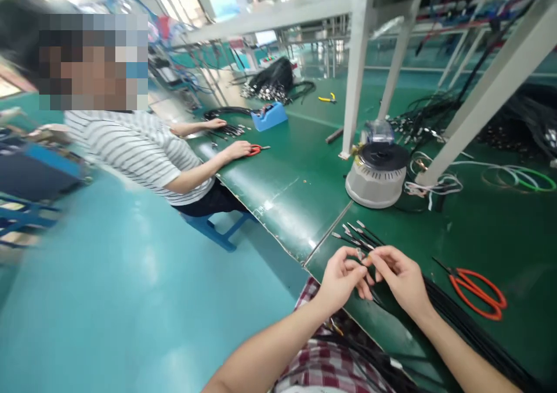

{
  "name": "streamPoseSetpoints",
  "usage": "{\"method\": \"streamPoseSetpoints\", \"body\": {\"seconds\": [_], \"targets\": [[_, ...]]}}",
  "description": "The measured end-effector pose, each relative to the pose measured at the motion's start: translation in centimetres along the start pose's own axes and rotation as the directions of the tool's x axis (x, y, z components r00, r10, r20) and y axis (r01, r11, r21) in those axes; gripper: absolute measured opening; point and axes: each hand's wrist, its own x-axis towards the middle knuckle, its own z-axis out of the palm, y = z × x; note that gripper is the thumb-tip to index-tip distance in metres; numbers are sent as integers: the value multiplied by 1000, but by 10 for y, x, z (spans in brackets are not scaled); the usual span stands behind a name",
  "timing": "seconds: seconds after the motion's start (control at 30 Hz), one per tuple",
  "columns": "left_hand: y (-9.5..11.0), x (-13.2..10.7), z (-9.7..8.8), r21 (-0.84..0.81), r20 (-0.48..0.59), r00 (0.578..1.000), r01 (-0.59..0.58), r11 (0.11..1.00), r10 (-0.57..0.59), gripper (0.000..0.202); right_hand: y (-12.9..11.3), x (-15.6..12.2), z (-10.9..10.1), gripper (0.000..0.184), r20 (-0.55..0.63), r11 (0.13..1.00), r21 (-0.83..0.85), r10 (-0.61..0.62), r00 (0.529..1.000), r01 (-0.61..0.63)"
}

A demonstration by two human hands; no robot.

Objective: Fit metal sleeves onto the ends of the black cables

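Note:
Close to the table's front edge, my left hand (343, 280) pinches a black cable by its small light-coloured end connector (360, 254). My right hand (401, 277) meets it from the other side, thumb and forefinger closed at the same connector. A small orange-yellow spot shows between those fingertips; what it is I cannot make out. Just beyond my hands lie several black cables (353, 242) with metal-looking ends, and their bundle (470, 329) runs under my right forearm toward the lower right. Orange-handled scissors (478, 293) rest right of my right hand.
A round grey device with a black disc (376, 175) stands beyond my hands, by a white table-frame leg (355, 68). Loose white wires (439, 184) and dark cable heaps lie right. At left a seated co-worker (143, 149) has a hand on red-handled scissors (256, 149), near a blue dispenser (270, 117).

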Motion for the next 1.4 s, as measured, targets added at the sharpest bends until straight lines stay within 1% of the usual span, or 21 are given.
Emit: {"method": "streamPoseSetpoints", "body": {"seconds": [0.23,0.4,0.6,0.67,0.77,0.83,0.87,0.93,1.0,1.1,1.4], "targets": [[-4,-4,-3,-25,1,999,-42,999,42,49,9,-4,-2,38,18,998,-25,51,999,-51],[-5,-8,-1,-37,-7,999,-36,999,35,57,17,-3,-9,44,-44,990,-58,129,991,-132],[-1,-12,2,-53,-10,999,-47,998,46,62,24,-4,-15,42,-26,981,-74,180,983,-181],[-1,-13,1,-43,-11,999,-48,998,48,63,22,-3,-15,41,-22,981,-68,178,984,-179],[-1,-15,1,-8,-3,999,-47,999,46,62,11,-4,-15,39,-17,987,-50,152,988,-153],[-1,-16,3,31,-11,998,-64,997,65,59,2,-4,-15,35,31,994,-49,102,994,-100],[0,-15,4,57,-19,997,-71,996,72,59,-2,-2,-16,32,34,996,-58,73,997,-71],[-1,-10,4,111,-28,998,-61,992,64,57,-6,3,-17,31,72,997,-68,37,997,-32],[-2,-3,2,142,-21,999,-41,989,44,57,-7,10,-19,33,98,998,-36,54,994,-51],[-5,4,0,171,-2,1000,-21,985,22,55,-6,15,-20,34,103,996,-2,93,990,-93],[-8,9,-3,215,29,1000,-17,976,11,52,-3,19,-24,35,118,993,28,114,986,-118]]}}
